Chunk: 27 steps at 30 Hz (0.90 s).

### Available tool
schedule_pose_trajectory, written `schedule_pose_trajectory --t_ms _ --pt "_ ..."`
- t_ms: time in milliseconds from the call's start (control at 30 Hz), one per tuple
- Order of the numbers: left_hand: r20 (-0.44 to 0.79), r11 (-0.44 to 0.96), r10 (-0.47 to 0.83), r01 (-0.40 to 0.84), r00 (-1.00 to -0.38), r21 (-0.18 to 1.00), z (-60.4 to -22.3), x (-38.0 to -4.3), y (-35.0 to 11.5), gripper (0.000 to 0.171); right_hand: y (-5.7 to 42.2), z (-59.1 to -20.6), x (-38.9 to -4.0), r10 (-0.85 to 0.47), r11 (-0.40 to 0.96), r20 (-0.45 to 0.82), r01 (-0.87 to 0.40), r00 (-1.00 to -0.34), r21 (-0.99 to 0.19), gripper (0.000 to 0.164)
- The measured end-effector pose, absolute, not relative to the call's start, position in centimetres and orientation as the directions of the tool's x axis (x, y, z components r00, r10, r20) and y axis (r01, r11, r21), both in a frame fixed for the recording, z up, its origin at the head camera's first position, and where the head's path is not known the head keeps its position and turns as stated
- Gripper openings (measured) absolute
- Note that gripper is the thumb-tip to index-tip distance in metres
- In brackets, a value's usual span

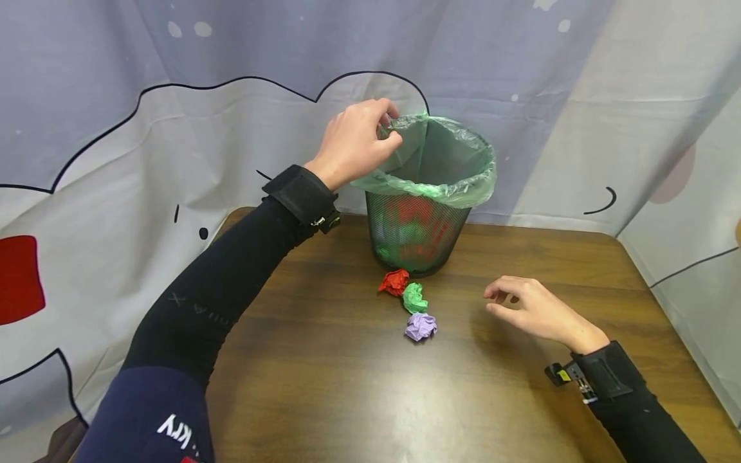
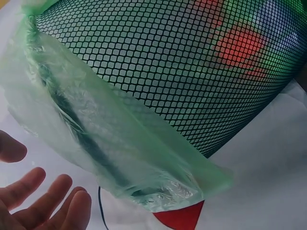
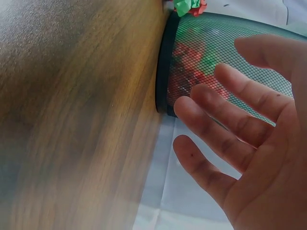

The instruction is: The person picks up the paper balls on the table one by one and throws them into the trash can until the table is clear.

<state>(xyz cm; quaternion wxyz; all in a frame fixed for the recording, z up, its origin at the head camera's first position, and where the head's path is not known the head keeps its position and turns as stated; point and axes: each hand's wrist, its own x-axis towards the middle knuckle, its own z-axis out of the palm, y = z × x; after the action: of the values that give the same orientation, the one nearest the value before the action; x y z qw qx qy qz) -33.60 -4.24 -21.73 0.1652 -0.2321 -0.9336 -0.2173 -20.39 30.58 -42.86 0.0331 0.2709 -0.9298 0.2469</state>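
Observation:
A black mesh wastebasket [image 1: 408, 235] with a green plastic bag [image 1: 480, 177] folded over its rim stands at the back of the table. Crumpled paper in red, green and purple shows through the mesh. My left hand [image 1: 359, 138] hovers at the rim's left side, fingers loosely bent; the left wrist view shows nothing between them. In front of the basket lie a red paper ball [image 1: 395, 282], a green paper ball [image 1: 414, 298] and a purple paper ball [image 1: 420, 326]. My right hand [image 1: 535, 308] is held above the table right of them, fingers relaxed and holding nothing.
The brown wooden table [image 1: 324, 386] has rounded back corners. A printed curtain [image 1: 231, 141] hangs right behind the basket, and more of this cloth runs along the right side.

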Motion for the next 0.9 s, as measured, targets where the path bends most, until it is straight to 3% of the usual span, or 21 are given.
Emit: schedule_pose_trajectory --t_ms 633,900 --pt "0.567 0.708 0.351 0.608 -0.745 0.359 -25.9 -30.4 -7.0 0.016 30.0 -42.8 -19.9 -0.503 0.734 0.181 -0.529 -0.845 -0.427 0.016" --pt "0.601 0.690 0.341 0.627 -0.723 0.363 -27.8 -29.5 -7.9 0.012 29.8 -42.7 -19.7 -0.517 0.727 0.164 -0.532 -0.840 -0.434 0.025"
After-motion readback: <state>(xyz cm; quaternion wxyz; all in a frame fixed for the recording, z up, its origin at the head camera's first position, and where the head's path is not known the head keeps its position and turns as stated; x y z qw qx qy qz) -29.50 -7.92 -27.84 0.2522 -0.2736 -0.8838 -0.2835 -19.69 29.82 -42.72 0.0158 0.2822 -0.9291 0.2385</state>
